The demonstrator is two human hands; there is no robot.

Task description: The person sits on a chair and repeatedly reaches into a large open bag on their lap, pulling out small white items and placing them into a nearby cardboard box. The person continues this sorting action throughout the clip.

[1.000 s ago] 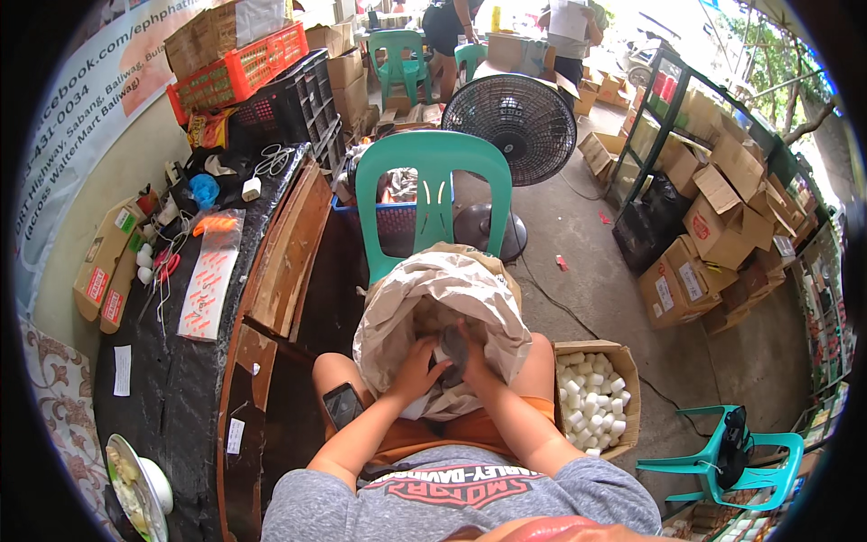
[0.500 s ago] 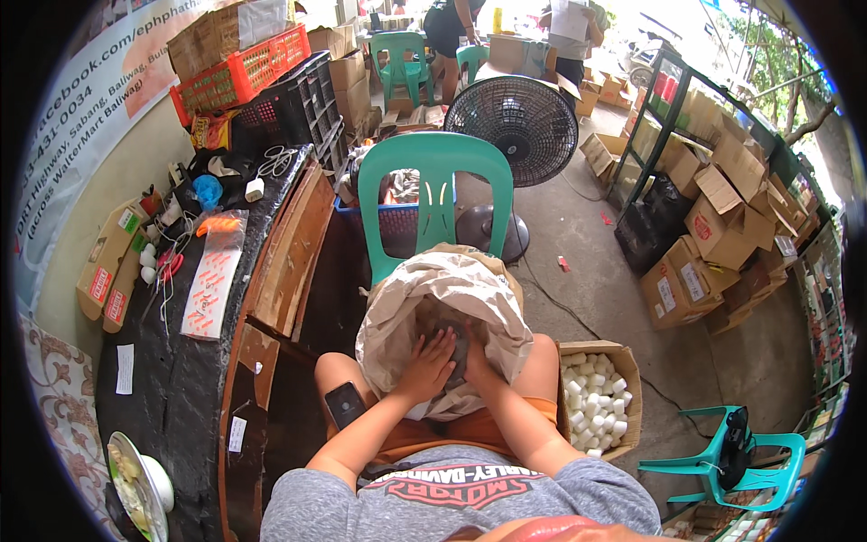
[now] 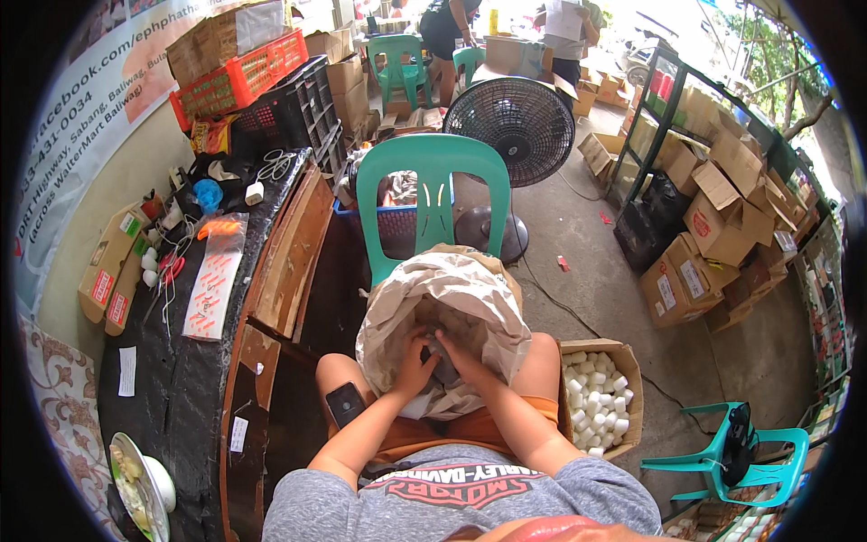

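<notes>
A large crumpled brown paper sack (image 3: 384,307) stands open in front of me, between my legs and against a green plastic chair (image 3: 433,155). Both my hands reach into its mouth. My left hand (image 3: 414,369) has bent fingers, with the tips near a dark grey, rounded thing (image 3: 443,371) whose kind I cannot make out. On its other side my right hand (image 3: 462,359) has its fingers curled inward, close to those of the left. Shadow and the sack's folds hide part of the fingertips and the sack's depth.
A cardboard box of white cylindrical pieces (image 3: 596,402) stands beside my right leg. A phone (image 3: 345,405) lies on my left thigh. Left is a black-covered table (image 3: 172,397); ahead, a black fan (image 3: 510,131). Cardboard boxes (image 3: 682,280) and a toppled green chair (image 3: 722,456) are at right.
My left hand, laid flat with fingers stretched over the dark grey thing, has drawn back left and bent its fingers. My right hand's fingers have curled inward toward it.
</notes>
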